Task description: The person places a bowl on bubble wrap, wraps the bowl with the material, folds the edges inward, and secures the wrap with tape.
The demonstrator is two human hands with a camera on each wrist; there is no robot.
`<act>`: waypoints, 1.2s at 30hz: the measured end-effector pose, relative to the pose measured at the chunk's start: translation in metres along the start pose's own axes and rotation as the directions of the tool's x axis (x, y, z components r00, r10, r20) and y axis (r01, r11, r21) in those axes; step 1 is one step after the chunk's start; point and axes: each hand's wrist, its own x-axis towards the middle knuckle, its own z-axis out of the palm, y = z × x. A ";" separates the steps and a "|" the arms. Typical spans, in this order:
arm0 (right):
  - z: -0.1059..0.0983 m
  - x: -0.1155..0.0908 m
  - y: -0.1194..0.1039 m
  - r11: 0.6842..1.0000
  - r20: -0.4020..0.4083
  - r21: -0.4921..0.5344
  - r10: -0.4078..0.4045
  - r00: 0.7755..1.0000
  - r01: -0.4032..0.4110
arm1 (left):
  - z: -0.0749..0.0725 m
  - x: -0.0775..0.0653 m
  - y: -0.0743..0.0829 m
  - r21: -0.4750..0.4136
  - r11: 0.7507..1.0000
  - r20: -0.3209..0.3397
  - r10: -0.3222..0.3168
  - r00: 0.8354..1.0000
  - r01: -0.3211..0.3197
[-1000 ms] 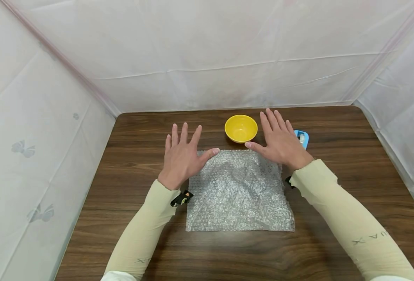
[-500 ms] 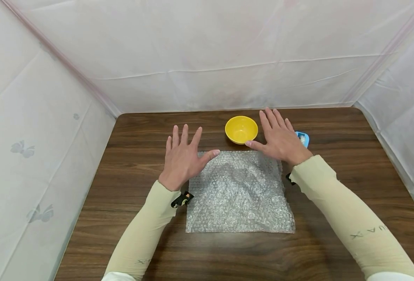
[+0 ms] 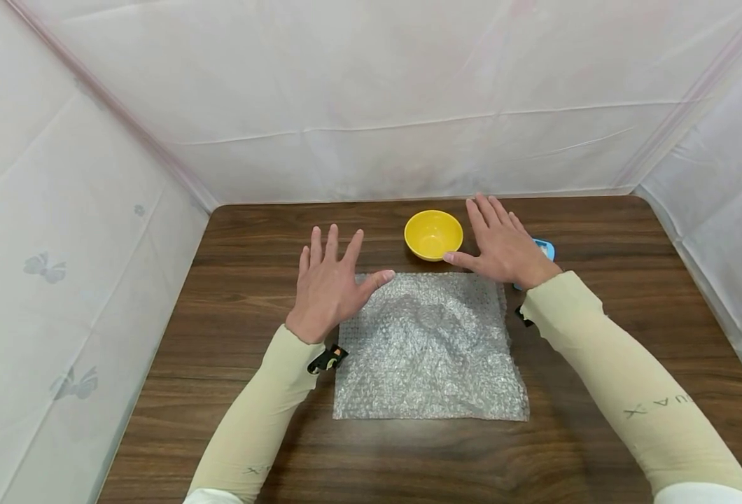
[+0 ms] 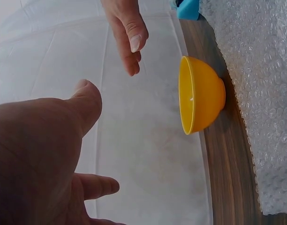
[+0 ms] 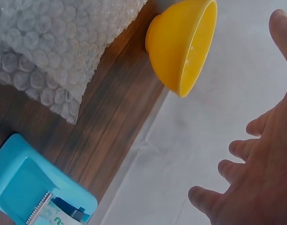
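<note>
A sheet of bubble wrap (image 3: 430, 350) lies on the dark wooden table, slightly rumpled; at one corner in the right wrist view two layers show. Just behind it stands a yellow bowl (image 3: 433, 235), upright, with nothing visible inside. My left hand (image 3: 328, 290) hovers over the wrap's left back corner, fingers spread, holding nothing. My right hand (image 3: 503, 248) is spread in the air right of the bowl, its thumb overlapping the bowl's rim in the head view. Partly hidden behind that hand is a light blue tape dispenser (image 5: 45, 180) with a serrated edge.
White sheeting with faint bow prints hangs as walls at the back (image 3: 371, 154), left (image 3: 62, 315) and right (image 3: 724, 196) of the table (image 3: 232, 280). Bare wood surrounds the wrap. A black strap device (image 3: 327, 358) sits at the left wrist.
Both hands stay almost still with spread fingers. The right hand shifts very slightly, and the tape dispenser is covered a little more. The whole head view drifts slightly.
</note>
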 end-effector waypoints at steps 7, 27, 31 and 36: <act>0.001 0.005 0.005 1.000 0.007 -0.010 -0.005 1.000 0.005 | 0.002 0.001 0.000 0.000 1.000 -0.001 -0.005 1.000 0.005; -0.004 0.013 0.008 0.999 0.027 -0.017 -0.028 0.999 0.029 | 0.005 -0.001 0.000 -0.003 1.000 0.004 -0.005 1.000 0.005; -0.004 0.014 0.008 0.999 0.024 -0.019 -0.034 0.999 0.035 | 0.005 -0.001 -0.001 0.010 1.000 -0.004 0.001 1.000 -0.001; -0.004 0.015 0.009 0.999 0.018 -0.026 -0.037 0.999 0.037 | 0.005 -0.001 -0.001 0.010 1.000 -0.013 0.006 1.000 -0.006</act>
